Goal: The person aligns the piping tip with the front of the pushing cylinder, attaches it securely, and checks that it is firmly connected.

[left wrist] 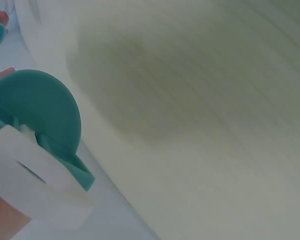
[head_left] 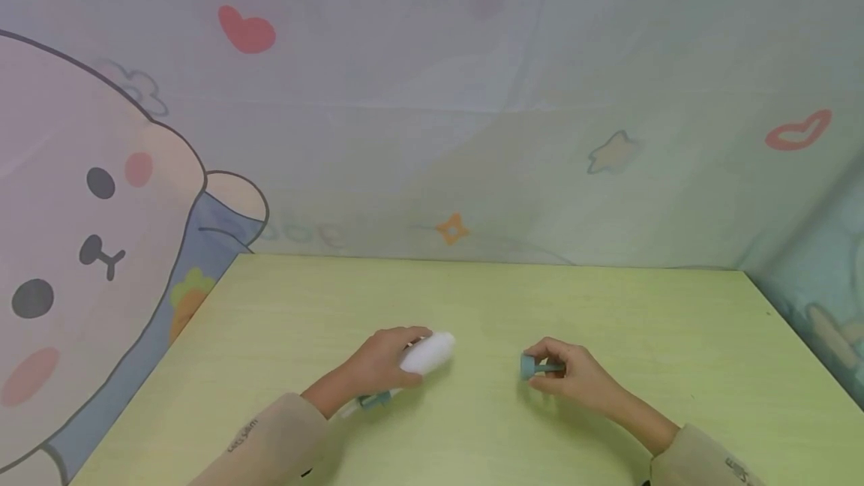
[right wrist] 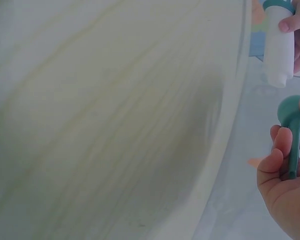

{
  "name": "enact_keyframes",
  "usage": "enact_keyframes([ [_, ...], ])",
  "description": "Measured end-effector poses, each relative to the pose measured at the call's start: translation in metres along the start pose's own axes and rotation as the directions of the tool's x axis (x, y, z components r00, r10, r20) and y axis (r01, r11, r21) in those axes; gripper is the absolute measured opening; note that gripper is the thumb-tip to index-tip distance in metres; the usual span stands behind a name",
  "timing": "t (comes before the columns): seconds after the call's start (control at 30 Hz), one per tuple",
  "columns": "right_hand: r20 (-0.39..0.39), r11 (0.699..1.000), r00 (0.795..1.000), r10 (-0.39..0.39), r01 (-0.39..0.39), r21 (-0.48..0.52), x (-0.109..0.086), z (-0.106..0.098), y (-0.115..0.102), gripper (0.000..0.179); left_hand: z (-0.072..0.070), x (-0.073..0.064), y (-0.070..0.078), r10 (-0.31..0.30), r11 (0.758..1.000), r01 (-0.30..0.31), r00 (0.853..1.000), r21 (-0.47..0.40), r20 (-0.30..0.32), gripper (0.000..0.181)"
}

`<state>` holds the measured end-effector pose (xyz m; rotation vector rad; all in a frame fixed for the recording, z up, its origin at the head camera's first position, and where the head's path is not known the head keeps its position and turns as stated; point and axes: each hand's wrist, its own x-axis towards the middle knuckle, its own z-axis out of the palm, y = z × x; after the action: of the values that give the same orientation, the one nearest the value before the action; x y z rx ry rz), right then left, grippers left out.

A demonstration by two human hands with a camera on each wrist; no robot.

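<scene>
While both hands hover over the yellow-green, flat table [head_left: 486, 441], head view: my left hand [head_left: 378, 362] grips a white, rounded plastic-looking cylinder [head_left: 432, 352]; my right hand [head_left: 583, 379] pinches a teal, cup-headed stem [head_left: 527, 367]. Seemingly a two-part handling step; joining would call for aligning ends. Open room between; far edge well off.

Left wrist: teal, round disc [left wrist: 50, 102] beside a white slotted part [left wrist: 32, 175].

Right wrist: cylinder's free end near, not touching, the cup head.

Left hand [head_left: 383, 362] grips a white cylinder [head_left: 430, 352], a teal piece [head_left: 375, 400] peeking out beside the wrist; well apart, the right hand [head_left: 577, 377] pinches a stemmed teal cap [head_left: 528, 367], both over the yellow-green table [head_left: 607, 302], a cartoon-printed cloth [head_left: 418, 58] hanging behind.
</scene>
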<state>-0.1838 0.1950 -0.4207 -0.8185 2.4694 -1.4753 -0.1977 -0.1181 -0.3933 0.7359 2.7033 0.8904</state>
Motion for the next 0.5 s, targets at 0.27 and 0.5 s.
enact_keyframes([
  [0.27, 0.015, 1.000, 1.000, -0.021, 0.021, -0.005, 0.001, 0.000, 0.000, 0.029, 0.005, -0.001, 0.011, 0.068, 0.996, -0.069, 0.997, 0.056, 0.026, 0.056],
  [0.5, 0.029, 1.000, 0.999, -0.030, 0.030, -0.003, 0.001, 0.000, -0.001, 0.028, 0.010, -0.004, 0.018, 0.164, 0.983, -0.166, 0.986, 0.084, 0.039, 0.055],
])
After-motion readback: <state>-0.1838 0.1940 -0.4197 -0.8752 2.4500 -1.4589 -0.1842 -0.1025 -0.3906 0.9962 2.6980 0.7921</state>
